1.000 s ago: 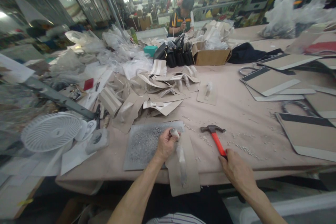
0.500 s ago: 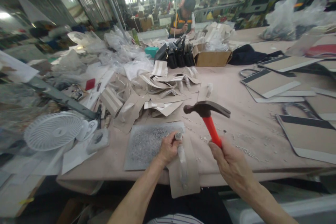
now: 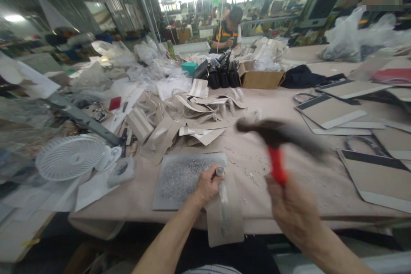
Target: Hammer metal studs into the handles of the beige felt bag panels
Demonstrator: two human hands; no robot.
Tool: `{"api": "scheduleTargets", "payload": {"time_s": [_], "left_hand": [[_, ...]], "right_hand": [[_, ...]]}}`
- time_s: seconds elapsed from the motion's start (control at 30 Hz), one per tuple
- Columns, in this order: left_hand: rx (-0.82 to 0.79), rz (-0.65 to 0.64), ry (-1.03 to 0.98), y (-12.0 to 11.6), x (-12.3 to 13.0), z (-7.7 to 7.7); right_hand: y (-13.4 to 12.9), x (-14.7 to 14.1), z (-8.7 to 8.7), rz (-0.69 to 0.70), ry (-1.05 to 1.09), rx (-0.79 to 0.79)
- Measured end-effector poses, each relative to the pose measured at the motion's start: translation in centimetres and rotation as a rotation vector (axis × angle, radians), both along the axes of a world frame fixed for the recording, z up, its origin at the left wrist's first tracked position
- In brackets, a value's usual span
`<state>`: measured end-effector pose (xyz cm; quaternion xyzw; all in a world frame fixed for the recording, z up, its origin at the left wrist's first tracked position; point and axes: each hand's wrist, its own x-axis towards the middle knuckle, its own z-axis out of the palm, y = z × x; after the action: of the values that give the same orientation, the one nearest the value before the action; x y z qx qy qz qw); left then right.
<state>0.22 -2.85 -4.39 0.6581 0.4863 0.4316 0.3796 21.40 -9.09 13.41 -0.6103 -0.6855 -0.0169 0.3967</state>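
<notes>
My right hand point(image 3: 293, 209) grips a claw hammer by its red handle point(image 3: 276, 165). Its dark head point(image 3: 272, 130) is raised above the table and smeared by motion. My left hand point(image 3: 207, 186) is closed around a short metal punch point(image 3: 220, 171), its round top facing up; the lower end is hidden. Beneath the punch lies a beige panel point(image 3: 226, 227) with a plastic-wrapped handle point(image 3: 224, 209) along it, the near end overhanging the table edge. A grey, speckled board point(image 3: 176, 180) is under and left of my left hand.
Beige panels point(image 3: 205, 107) with wrapped handles are heaped ahead. Larger panels point(image 3: 372, 175) lie at right. A white fan point(image 3: 70, 158) and a plastic-wrapped bundle point(image 3: 122, 171) sit at left. Black bags point(image 3: 221, 75) and a cardboard box point(image 3: 261, 79) stand farther back, near a seated co-worker point(image 3: 226, 36).
My right hand and the hammer have moved right and slightly down, and the hammer is now blurred. My left hand keeps the punch on the panel. The whole view has shifted slightly.
</notes>
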Motion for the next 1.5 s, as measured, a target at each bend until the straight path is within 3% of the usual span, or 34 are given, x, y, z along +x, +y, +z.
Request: {"api": "scheduleTargets", "payload": {"time_s": [0.07, 0.13, 0.4, 0.47, 0.53, 0.6, 0.67, 0.73, 0.8, 0.97, 1.13, 1.33, 1.5], "left_hand": [[-0.010, 0.007, 0.005, 0.0, 0.0, 0.0], [-0.017, 0.002, -0.006, 0.0, 0.1, 0.0], [-0.021, 0.004, -0.029, 0.0, 0.1, 0.3], [-0.027, 0.002, -0.043, 0.0, 0.1, 0.3], [-0.033, 0.008, -0.054, 0.0, 0.0, 0.3], [-0.035, 0.022, -0.068, 0.0, 0.1, 0.3], [-0.043, 0.030, -0.096, 0.0, 0.2, 0.4], [-0.067, 0.043, -0.142, 0.1, 0.4, 0.4], [-0.114, 0.088, -0.223, 0.4, 0.6, 0.5], [-0.250, 0.395, -0.542, 1.5, 0.1, 1.0], [-0.143, 0.456, -0.564, 1.2, -3.2, 3.2], [-0.038, 0.598, -0.541, -0.6, -10.2, 4.9], [0.017, 0.855, -0.474, -5.5, -19.0, 5.3]], "right_hand": [[-0.3, 0.1, -3.6, 0.174, -0.172, -0.170], [-0.3, 0.7, -6.6, 0.253, -0.317, -0.359], [0.2, 4.7, -11.7, 0.076, -0.454, -0.761], [0.4, 4.9, -13.2, 0.012, -0.479, -0.762], [0.5, 4.1, -14.0, 0.001, -0.508, -0.601], [0.3, 2.1, -13.9, 0.099, -0.506, -0.376], [0.0, -0.6, -13.3, 0.314, -0.501, -0.272], [-0.3, -3.3, -13.0, 0.511, -0.524, -0.303], [-0.3, -5.4, -13.2, 0.587, -0.554, -0.372], [-0.3, -7.3, -13.9, 0.525, -0.591, -0.432], [-0.2, -7.2, -11.5, 0.281, -0.627, -0.445], [2.2, -6.2, -7.9, 0.120, -0.515, -0.610], [4.0, -7.9, -8.0, 0.265, -0.296, -0.656]]}}
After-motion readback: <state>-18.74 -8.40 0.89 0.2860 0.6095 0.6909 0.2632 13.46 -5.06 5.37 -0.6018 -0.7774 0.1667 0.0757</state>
